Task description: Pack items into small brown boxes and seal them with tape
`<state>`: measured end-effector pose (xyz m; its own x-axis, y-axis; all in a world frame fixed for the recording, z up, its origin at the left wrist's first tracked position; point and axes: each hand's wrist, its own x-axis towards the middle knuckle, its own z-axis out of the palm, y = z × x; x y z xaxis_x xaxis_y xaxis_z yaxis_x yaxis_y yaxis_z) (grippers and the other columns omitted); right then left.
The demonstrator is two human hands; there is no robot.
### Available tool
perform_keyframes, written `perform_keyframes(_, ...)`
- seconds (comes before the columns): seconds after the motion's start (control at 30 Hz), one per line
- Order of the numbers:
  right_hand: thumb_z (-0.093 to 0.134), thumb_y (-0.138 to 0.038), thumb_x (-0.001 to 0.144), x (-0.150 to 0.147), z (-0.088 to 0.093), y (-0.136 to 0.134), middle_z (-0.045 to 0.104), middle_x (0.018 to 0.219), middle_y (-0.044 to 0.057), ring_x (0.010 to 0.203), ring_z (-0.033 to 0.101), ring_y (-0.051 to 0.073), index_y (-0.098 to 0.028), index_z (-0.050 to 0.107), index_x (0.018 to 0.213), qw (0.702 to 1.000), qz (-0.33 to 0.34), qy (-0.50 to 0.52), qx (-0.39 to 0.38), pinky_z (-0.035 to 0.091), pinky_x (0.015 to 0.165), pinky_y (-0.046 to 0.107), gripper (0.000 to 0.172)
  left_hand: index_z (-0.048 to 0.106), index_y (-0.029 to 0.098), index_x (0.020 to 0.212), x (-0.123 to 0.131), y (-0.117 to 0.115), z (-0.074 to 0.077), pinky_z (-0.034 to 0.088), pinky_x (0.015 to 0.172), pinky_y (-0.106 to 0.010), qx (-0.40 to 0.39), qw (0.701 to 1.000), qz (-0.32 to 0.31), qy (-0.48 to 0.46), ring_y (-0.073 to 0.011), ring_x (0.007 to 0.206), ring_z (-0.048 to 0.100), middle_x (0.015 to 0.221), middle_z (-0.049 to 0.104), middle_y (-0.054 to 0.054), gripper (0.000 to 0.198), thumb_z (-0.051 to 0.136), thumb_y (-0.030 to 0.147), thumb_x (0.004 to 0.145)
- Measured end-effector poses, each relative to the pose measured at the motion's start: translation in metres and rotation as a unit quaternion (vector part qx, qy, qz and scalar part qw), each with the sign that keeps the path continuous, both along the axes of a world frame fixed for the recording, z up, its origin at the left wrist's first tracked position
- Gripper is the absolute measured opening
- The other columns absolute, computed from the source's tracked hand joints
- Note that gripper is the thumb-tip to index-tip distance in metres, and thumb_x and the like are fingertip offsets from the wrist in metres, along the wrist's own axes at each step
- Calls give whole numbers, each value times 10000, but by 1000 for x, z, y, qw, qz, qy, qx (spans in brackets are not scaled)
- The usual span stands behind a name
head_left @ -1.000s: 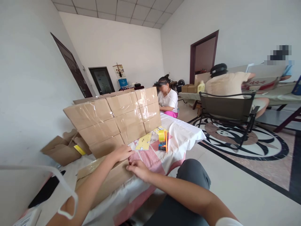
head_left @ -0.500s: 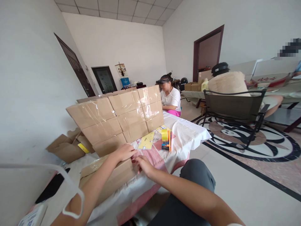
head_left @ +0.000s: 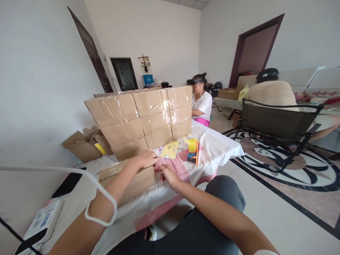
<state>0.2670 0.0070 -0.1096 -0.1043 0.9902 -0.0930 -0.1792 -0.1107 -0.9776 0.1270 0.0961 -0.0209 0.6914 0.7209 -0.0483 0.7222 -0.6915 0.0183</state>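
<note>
A closed cardboard box [head_left: 140,185] lies in front of me on the cloth-covered table, with shiny clear tape along its top. My left hand [head_left: 146,159] lies over the top at the box's right end, fingers stretched flat. Close to that same end is my right hand [head_left: 168,175], its fingers curled in; whatever they pinch is hidden. Just beyond the hands sits a yellow printed card [head_left: 170,150]. Right of the card stands an orange and blue tape dispenser [head_left: 197,156] with a yellow-looking roll [head_left: 192,145].
Taped boxes [head_left: 156,117] form a stacked wall behind my hands. Open cartons [head_left: 82,145] sit at left. A white cable [head_left: 106,198] hangs across my left forearm. One person [head_left: 203,102] sits beyond the stack, another in a chair [head_left: 278,120] at right.
The camera view has tilted down and turned slightly left, so the scene shifts. Both hands stay at the box's right end, in nearly the same pose.
</note>
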Motion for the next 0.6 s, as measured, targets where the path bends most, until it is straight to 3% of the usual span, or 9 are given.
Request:
perform_keyframes(0.3,476,-238,861,2,0,2,645,693,-13,384,489,95,-193,535,757,1000,7,-15,1,338,443,254,127,736,240,714,-1,-2,1,454,868,-333,-5,1000,16,-8,-266,930,671,848,744,-95,577,362,596,972)
perform_keyframes(0.5,538,-256,855,2,0,1,511,513,-53,421,454,110,-208,535,714,1000,9,-24,13,298,464,249,149,748,228,746,0,0,0,453,822,-336,-7,1000,18,0,-277,915,674,830,744,-108,611,335,620,968)
perform_keyframes(0.6,543,-248,829,1,-4,-2,397,468,-82,421,366,105,-219,499,701,1000,11,-5,10,242,474,247,139,760,213,804,1,-2,2,447,799,-347,0,1000,19,8,-293,922,675,873,747,-129,663,290,649,971)
